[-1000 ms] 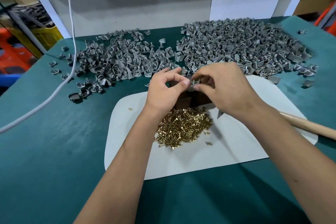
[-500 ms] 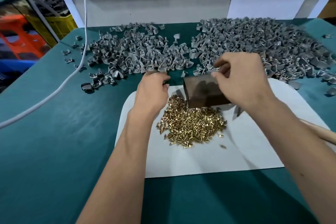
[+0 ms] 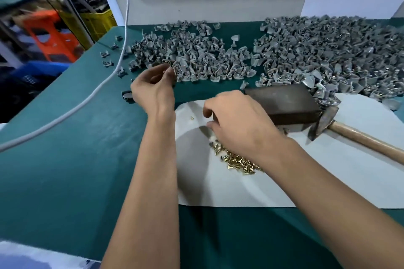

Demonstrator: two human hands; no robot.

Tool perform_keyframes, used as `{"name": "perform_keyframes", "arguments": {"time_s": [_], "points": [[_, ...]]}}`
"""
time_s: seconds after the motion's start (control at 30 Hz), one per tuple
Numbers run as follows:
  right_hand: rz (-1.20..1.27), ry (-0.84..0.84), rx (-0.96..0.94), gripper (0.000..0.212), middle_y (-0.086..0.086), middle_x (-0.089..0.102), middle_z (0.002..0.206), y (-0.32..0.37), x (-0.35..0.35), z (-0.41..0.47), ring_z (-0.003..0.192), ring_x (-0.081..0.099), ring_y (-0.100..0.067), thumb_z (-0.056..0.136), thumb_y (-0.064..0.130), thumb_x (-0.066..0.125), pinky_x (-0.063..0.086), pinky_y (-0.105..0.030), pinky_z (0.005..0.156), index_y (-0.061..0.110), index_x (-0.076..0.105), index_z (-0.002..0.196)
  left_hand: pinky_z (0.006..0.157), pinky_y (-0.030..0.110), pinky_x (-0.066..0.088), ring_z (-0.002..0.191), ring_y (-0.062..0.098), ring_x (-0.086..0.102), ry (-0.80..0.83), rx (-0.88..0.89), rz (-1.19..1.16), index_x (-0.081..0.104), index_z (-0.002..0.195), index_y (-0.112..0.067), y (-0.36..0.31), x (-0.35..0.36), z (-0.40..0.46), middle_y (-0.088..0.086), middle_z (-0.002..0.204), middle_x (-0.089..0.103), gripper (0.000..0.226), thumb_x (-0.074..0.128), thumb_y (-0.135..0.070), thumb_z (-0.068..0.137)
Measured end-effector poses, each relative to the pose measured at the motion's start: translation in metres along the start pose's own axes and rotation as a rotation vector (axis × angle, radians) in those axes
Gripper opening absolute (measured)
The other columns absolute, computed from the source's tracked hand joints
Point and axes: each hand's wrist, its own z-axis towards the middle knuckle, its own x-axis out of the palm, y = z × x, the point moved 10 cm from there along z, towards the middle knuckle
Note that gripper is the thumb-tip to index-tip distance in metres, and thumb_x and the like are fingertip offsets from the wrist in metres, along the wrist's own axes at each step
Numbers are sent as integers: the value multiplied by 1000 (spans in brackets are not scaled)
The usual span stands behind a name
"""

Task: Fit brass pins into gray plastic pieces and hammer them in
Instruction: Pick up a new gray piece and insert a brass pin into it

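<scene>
Left hand (image 3: 153, 89), fingers curled, reaches the gray pieces (image 3: 196, 59) at eleven o'clock, its hold unclear; right hand (image 3: 238, 124), fingers bent down, covers the brass pins (image 3: 236, 160); whether it pinches one, I cannot tell.

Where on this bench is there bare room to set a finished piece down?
Bare green mat lies left of the white sheet, below the white cable. The sheet's near strip, in front of the brass pins, is also free. Crowded: the back, under both gray piece heaps, and the metal block and hammer at right.
</scene>
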Motion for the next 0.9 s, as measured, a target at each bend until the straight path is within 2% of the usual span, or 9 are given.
{"name": "perform_keyframes", "arguments": {"time_s": [0.1,0.2,0.43,0.57,0.7,0.73,0.77,0.83,0.9], "points": [[-14,22,-10,14,-6,67,100,14,8,17,93,64,-33,88,21,68,52,-38,72,19,67,102,64,26,58,65,15,71,-25,-69,-130,76,88,-6,4,-2,-1,12,81,78,6,81,-2,85],[-15,85,41,6,-12,65,92,18,24,31,86,64,-39,86,9,64,43,-35,63,13,61,89,61,23,56,62,14,69,-8,-66,-153,76,88,-5,3,2,-3,12,79,77,7,81,-2,84],[-17,122,20,18,-17,65,100,24,34,30,92,66,-40,83,-8,55,48,-37,71,10,56,86,66,23,56,62,14,68,104,-68,-206,76,95,3,2,21,-9,5,69,72,14,69,12,86],[178,-73,66,12,-9,67,95,-8,-7,16,88,67,-28,92,3,63,57,-41,78,13,63,100,72,26,58,70,14,70,260,-22,-137,77,98,-2,-4,47,-30,2,74,75,20,68,11,86],[413,-318,125,7,13,69,87,-63,-54,-17,82,65,5,91,18,75,47,-5,74,23,74,95,76,35,61,73,15,69,528,96,-110,77,100,-10,-15,90,-76,1,77,75,23,71,8,86],[419,-373,143,7,14,70,87,-78,-63,-29,85,64,7,89,18,76,45,-3,75,23,75,95,77,37,62,73,16,70,598,139,-73,78,100,-11,-16,102,-90,1,79,74,23,72,7,86],[416,-420,166,8,13,72,87,-93,-69,-38,85,66,4,88,18,77,47,-6,78,23,77,95,79,40,63,75,19,72,650,173,-34,78,99,-11,-17,110,-101,2,81,74,23,74,6,85],[430,-479,221,11,11,74,90,-119,-74,-54,85,68,-3,88,16,77,55,-25,87,23,79,96,83,45,63,79,24,75,729,194,12,78,98,-14,-14,122,-118,5,89,77,23,76,3,84],[472,-499,241,16,10,75,92,-134,-72,-64,89,70,-5,88,9,76,57,-35,89,21,79,99,83,42,62,79,23,76,811,190,11,77,100,-13,-10,131,-131,6,93,79,22,76,2,84]]}}
